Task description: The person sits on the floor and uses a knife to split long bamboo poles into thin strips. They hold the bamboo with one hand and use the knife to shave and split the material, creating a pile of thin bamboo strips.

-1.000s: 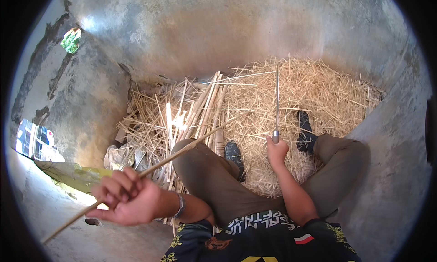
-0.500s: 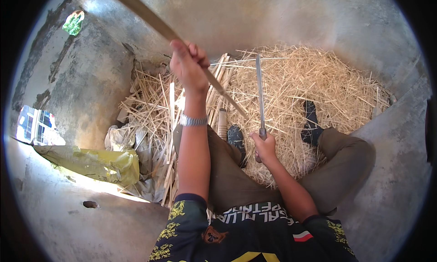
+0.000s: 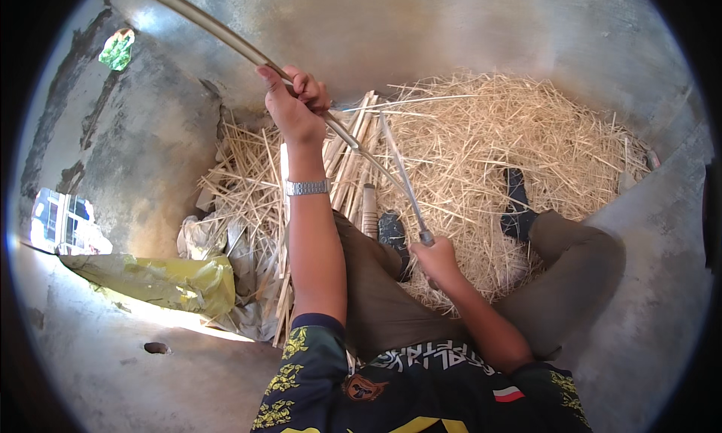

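Observation:
My left hand (image 3: 295,111) is raised and closed around a long bamboo strip (image 3: 218,33). The strip slants from the upper left edge down to the middle, and a pale face shows along it. Lower down, my right hand (image 3: 436,261) grips the dark handle of a long knife (image 3: 402,162). Its narrow blade points up and leans left. The strip's lower end meets or passes just by the blade; I cannot tell whether they touch.
A heap of straw-like bamboo shavings (image 3: 481,140) lies between my legs and the wall. Cut bamboo strips (image 3: 350,166) are piled at left, by a wooden cylindrical handle (image 3: 369,211). A yellow sack (image 3: 162,283) hangs over a ledge. Concrete walls (image 3: 466,27) surround me.
The knife has tilted left, its tip moving toward the bamboo strip. My left hand has shifted slightly left with the strip, which has turned to show more of its pale face.

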A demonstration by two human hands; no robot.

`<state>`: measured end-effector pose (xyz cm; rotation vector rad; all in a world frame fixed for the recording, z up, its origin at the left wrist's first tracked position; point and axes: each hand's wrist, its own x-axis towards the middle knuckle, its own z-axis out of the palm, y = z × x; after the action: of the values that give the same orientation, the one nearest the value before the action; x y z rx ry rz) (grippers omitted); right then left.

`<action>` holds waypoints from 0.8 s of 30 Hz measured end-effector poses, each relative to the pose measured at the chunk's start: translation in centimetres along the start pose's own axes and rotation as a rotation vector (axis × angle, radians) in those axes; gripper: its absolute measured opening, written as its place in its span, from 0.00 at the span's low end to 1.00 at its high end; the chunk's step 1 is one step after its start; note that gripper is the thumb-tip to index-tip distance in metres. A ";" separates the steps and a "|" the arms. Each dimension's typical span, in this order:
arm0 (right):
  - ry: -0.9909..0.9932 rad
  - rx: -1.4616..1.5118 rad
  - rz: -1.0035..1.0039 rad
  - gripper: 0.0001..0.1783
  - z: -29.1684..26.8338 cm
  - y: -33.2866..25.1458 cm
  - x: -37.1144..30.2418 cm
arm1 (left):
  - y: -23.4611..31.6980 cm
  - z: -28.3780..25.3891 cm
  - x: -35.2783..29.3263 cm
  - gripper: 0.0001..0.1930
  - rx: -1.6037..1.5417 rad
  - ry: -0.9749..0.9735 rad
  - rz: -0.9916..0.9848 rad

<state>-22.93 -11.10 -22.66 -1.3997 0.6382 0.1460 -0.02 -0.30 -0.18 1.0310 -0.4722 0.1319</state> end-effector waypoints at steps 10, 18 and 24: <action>-0.181 0.017 0.106 0.13 1.8 1.6 -1.0 | 0.6 -2.1 -1.4 0.35 0.043 0.254 0.176; 0.103 -0.042 -0.500 0.12 1.4 2.3 0.0 | 0.3 -0.7 -1.4 0.34 0.054 0.225 0.162; -0.209 0.017 0.119 0.12 0.4 1.1 0.9 | -0.4 -1.0 -1.0 0.34 0.043 0.247 0.149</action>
<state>-22.58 -10.72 -24.03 -1.3091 0.5470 0.3761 -0.43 0.47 -1.35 1.0057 -0.3221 0.3992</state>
